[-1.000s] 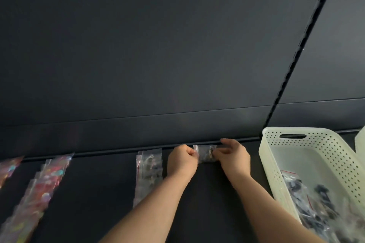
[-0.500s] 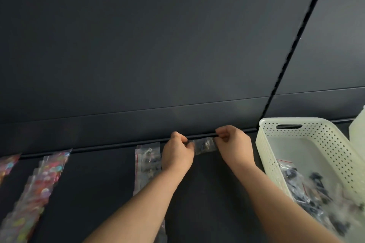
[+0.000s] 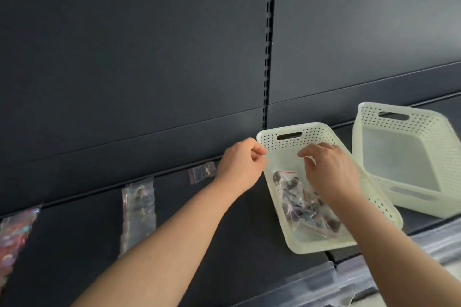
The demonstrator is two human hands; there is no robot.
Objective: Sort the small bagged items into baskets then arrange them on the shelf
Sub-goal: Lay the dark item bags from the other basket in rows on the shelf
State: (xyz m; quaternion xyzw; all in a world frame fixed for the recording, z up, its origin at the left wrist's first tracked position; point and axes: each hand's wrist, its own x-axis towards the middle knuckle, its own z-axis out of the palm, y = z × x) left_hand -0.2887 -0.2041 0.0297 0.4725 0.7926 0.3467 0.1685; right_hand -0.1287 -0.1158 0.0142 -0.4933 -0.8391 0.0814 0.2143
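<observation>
A small clear bag (image 3: 202, 172) of dark bits lies alone at the back of the dark shelf (image 3: 224, 227), just left of my left hand (image 3: 240, 165). That hand is curled into a loose fist beside the near basket's rim, holding nothing I can see. My right hand (image 3: 328, 168) hovers over the cream perforated basket (image 3: 275, 140) with fingers spread, above a heap of small clear bags (image 3: 299, 203) with dark pieces inside. A row of clear bags (image 3: 138, 209) lies further left.
A second cream basket (image 3: 409, 157), tilted and with nothing in it, stands right of the first. A row of colourful bags (image 3: 15, 234) lies at the far left. The shelf's dark back panel (image 3: 139, 57) rises behind, and a clear price rail (image 3: 349, 279) runs along the front edge.
Both hands have let go of the small bag, which now lies at the back of the shelf. My right hand has moved over the basket, and the view has swung right.
</observation>
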